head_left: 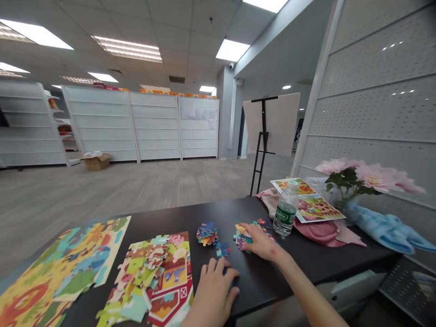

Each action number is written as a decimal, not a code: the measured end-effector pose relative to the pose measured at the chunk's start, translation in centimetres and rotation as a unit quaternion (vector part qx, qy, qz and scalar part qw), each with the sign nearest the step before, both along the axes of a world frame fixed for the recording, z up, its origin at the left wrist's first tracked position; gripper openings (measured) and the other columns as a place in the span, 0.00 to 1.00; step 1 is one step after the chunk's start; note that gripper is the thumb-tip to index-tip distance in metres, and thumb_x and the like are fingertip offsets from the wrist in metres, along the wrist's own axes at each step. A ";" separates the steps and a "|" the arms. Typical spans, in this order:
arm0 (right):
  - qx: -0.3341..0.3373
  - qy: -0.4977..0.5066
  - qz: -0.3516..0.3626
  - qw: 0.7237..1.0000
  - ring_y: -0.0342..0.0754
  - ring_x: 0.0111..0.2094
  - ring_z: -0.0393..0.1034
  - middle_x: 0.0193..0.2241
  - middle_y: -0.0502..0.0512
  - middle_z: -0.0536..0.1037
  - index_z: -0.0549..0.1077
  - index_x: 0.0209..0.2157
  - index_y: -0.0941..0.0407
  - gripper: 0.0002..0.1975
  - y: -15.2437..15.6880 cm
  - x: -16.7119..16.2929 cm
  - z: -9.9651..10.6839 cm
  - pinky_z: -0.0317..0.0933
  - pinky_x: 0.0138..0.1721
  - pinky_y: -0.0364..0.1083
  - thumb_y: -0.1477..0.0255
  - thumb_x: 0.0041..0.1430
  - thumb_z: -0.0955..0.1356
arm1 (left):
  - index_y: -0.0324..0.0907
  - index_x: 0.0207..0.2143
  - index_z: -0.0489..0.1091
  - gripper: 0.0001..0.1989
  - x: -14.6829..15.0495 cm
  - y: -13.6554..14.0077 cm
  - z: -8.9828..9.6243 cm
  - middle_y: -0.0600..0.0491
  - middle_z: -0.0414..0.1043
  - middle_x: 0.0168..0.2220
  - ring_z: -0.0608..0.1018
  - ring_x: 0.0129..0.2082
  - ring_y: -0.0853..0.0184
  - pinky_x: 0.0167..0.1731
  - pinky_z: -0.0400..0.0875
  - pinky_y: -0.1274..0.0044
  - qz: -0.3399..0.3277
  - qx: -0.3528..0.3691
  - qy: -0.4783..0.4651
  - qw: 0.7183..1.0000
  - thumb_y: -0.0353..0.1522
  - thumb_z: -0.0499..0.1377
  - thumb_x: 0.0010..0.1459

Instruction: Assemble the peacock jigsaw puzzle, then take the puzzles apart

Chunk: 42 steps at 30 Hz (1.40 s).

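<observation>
My left hand (216,288) rests low over the dark table edge, fingers bent, with a dark blue puzzle piece (225,271) partly showing between index finger and thumb. My right hand (262,244) reaches over a loose pile of puzzle pieces (241,234). Its thumb and index finger are spread apart and touch the pile, while the other fingers are partly hidden. Between the hands lie a small stack of puzzle pieces (206,235) and a few loose blue pieces (223,249). Left of my left hand, a farm puzzle (170,297) has more loose pieces (155,261) heaped on it.
A yellow and blue assembled puzzle (73,268) covers the table's left end. A water bottle (285,211) stands just beyond my right hand. Behind it are picture sheets (318,206), a pink cloth (316,231), a blue cloth (378,227) and pink flowers (373,176).
</observation>
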State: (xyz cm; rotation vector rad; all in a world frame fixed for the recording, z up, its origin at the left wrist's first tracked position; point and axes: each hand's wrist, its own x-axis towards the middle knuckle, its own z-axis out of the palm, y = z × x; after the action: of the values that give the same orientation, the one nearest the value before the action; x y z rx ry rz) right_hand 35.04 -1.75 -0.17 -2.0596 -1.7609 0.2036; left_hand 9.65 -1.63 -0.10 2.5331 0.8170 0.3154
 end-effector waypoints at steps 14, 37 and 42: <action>0.132 0.047 -0.004 0.990 0.55 0.60 0.65 0.59 0.59 0.72 0.69 0.60 0.52 0.24 -5.7 -5.1 -1.8 0.58 0.61 0.57 0.65 0.63 0.65 | 0.56 0.67 0.55 0.35 -0.6 -0.4 0.1 0.49 0.54 0.68 0.60 0.63 0.49 0.58 0.57 0.59 0.028 0.005 -0.037 0.999 0.31 0.58 0.59; 0.196 0.013 0.036 0.980 0.57 0.64 0.60 0.62 0.63 0.66 0.68 0.59 0.54 0.22 -9.3 -0.1 -2.1 0.57 0.63 0.59 0.67 0.64 0.63 | 0.45 0.71 0.44 0.39 9.2 1.3 0.0 0.40 0.42 0.71 0.47 0.69 0.44 0.65 0.43 0.50 -0.096 0.006 -0.054 0.994 0.33 0.56 0.60; 0.105 -0.060 0.059 0.991 0.59 0.69 0.47 0.68 0.58 0.58 0.63 0.65 0.48 0.28 -9.6 0.0 -2.3 0.48 0.66 0.63 0.60 0.64 0.65 | 0.37 0.68 0.50 0.36 9.0 6.5 4.3 0.39 0.50 0.68 0.54 0.68 0.54 0.66 0.49 0.61 -0.079 -0.015 -0.239 0.968 0.33 0.57 0.59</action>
State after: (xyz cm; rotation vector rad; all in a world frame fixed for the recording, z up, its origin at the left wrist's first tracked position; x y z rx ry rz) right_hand 35.06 -11.34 -2.44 -1.8544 -1.8888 -0.0715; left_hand 18.69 4.83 4.20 2.3257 0.4254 0.8124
